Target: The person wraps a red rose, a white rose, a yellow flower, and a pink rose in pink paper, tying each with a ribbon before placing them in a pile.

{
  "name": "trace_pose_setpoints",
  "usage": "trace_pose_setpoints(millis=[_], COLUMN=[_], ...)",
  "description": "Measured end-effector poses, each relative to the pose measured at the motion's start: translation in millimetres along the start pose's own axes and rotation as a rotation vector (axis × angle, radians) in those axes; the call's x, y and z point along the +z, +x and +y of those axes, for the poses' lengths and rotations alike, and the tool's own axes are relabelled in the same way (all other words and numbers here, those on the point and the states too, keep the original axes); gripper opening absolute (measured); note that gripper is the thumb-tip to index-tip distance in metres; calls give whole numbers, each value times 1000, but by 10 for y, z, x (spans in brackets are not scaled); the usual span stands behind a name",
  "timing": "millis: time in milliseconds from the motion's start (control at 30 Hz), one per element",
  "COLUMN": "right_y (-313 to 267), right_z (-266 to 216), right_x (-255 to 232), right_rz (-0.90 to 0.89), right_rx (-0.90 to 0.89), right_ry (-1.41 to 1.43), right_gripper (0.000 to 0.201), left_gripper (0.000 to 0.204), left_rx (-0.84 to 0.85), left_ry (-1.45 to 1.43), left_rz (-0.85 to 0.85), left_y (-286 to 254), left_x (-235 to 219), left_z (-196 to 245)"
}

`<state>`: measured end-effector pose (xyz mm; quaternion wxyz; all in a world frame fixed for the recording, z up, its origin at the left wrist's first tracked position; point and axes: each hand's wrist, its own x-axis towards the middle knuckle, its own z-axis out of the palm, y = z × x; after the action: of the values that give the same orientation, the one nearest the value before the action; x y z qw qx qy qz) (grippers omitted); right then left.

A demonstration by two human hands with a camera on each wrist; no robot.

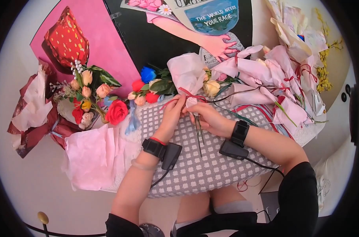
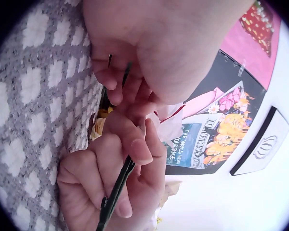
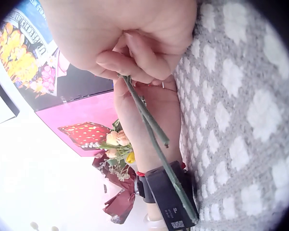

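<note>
A small bunch of flowers in pale pink wrapping paper (image 1: 183,71) lies at the far edge of the checked cushion, a red ribbon (image 1: 193,96) round its gathered neck. My left hand (image 1: 172,115) grips that neck from the left, fingers curled at the ribbon. From the right, my right hand (image 1: 213,120) pinches the paper's lower end between thumb and fingers. Thin green stems (image 1: 198,138) stick out below both hands toward me. In the right wrist view the stems (image 3: 154,139) emerge under the curled fingers. The flower heads are hidden inside the paper.
Grey-and-white checked cushion (image 1: 175,173) lies under the hands. To the left are pink paper sheets (image 1: 94,156), loose flowers (image 1: 117,111) and a dark red wrapped bouquet (image 1: 33,106). Several pink-wrapped flowers (image 1: 254,73) and ribbons (image 1: 262,112) crowd the right. Painted boards stand behind.
</note>
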<state>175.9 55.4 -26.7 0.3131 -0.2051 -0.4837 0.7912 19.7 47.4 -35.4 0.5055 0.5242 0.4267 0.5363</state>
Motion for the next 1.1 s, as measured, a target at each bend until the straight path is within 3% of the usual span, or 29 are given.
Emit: trace_pose_setpoints(millis=[200,400,600,1100], right_y=[9,8,37,24], right_z=[12,-8,2,-10], right_x=[21,-7,-38,25], right_rz=[41,-80,-40,42], right_rx=[-6,-29,-7,-73], right_ry=[-26,115,65,19], right_gripper=[19,32,41,31], left_gripper=[22,21,19,19], left_rx=[110,83,56,105], left_ry=[88,31,33,16], left_rz=[71,50,31,97], left_y=[10,3,-33,-65], left_x=[-10,-8,44,82], left_z=[42,71,137,216])
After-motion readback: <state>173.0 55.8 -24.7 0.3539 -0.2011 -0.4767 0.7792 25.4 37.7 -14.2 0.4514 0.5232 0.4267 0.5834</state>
